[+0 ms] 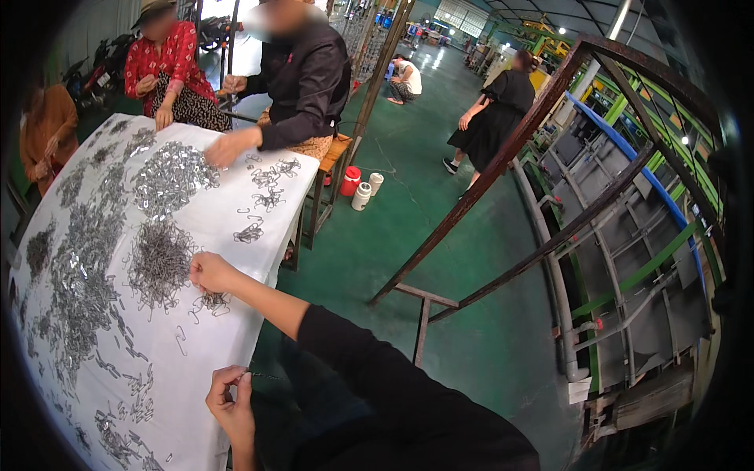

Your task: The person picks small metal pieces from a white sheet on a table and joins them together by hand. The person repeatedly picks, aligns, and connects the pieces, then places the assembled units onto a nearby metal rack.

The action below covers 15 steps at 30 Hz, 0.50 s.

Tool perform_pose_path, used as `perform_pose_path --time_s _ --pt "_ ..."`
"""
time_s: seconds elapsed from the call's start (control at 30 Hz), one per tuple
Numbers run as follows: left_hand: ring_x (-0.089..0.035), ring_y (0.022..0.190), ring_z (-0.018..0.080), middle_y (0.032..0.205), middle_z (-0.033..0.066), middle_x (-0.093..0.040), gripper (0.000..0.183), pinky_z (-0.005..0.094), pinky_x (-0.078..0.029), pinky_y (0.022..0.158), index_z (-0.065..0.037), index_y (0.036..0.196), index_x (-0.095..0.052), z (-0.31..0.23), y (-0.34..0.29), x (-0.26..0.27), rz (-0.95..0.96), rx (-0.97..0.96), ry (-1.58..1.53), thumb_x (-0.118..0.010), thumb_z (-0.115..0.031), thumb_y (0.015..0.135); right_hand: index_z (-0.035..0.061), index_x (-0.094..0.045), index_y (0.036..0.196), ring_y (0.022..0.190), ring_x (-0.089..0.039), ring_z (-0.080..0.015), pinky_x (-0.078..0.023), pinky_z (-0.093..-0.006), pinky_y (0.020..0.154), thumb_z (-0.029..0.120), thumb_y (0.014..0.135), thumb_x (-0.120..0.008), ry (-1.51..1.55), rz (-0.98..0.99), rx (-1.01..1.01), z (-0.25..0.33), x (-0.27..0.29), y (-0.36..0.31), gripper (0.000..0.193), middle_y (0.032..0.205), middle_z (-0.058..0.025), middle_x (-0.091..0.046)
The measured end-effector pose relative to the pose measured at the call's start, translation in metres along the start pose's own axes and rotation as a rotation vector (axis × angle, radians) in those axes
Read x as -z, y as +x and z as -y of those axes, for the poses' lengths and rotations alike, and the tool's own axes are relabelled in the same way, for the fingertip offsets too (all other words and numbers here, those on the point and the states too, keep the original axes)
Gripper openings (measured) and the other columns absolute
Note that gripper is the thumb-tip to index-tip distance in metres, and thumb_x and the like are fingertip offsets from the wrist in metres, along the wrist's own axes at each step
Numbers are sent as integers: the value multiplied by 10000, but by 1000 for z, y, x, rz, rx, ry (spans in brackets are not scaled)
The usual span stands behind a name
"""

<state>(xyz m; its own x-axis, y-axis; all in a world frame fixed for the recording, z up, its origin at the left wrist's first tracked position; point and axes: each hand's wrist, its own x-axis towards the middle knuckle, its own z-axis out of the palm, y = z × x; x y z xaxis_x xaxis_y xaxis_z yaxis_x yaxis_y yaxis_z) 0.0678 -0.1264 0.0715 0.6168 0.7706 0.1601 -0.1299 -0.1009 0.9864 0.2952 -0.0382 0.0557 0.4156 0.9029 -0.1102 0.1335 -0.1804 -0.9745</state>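
Near the table's front edge, my left hand (232, 404) is closed in a pinch. A thin dark metal piece (264, 376) sticks out to the right from its fingertips; its exact kind is too small to tell. Farther up, my right hand (210, 272) reaches over the white-covered table (200, 353), fingers pressed together at the right side of a tangled pile of wire hooks (159, 265). Whatever those fingers hold is hidden. Just below that hand lies a smaller bunch of hooks (212, 303). Behind the pile is a heap of shiny flat metal pieces (173, 179).
Many grey metal pieces (82, 275) spread along the table's left side. Across from me, a person in black (302, 86) and one in patterned red (169, 67) work at the table. A rusty metal frame (503, 161) stands right. Jugs (361, 196) sit on the green floor.
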Motion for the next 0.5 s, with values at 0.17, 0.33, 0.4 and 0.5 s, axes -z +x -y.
perform_pose_path --time_s 0.17,0.33,0.4,0.5 --pt "-505 707 100 837 63 -593 104 213 -406 649 14 839 -610 -2 -7 0 -35 2 28 -621 80 759 -22 -598 831 776 -667 -254 -522 -369 621 76 800 -584 -727 -265 83 -4 -15 63 103 861 -147 -667" --pt "-500 697 95 826 55 -595 108 210 -404 638 11 845 -616 -4 -13 2 -47 -15 38 -621 78 761 1 -666 908 889 -659 -275 -530 -371 721 71 777 -594 -837 -213 -57 2 -6 52 165 937 -172 -666" --pt "-498 693 93 819 53 -594 108 208 -402 635 11 844 -615 -3 -14 2 -59 -10 12 -622 79 761 -6 -665 853 840 -672 -247 -535 -349 665 77 769 -622 -757 -246 -83 9 -2 32 126 893 -147 -676" --pt "-489 684 91 809 51 -591 109 209 -398 630 14 843 -613 -2 -15 4 -66 -13 20 -619 85 760 -19 -644 804 727 -670 -161 -512 -282 545 86 752 -664 -232 4 -6 13 7 -15 119 811 -95 -667"
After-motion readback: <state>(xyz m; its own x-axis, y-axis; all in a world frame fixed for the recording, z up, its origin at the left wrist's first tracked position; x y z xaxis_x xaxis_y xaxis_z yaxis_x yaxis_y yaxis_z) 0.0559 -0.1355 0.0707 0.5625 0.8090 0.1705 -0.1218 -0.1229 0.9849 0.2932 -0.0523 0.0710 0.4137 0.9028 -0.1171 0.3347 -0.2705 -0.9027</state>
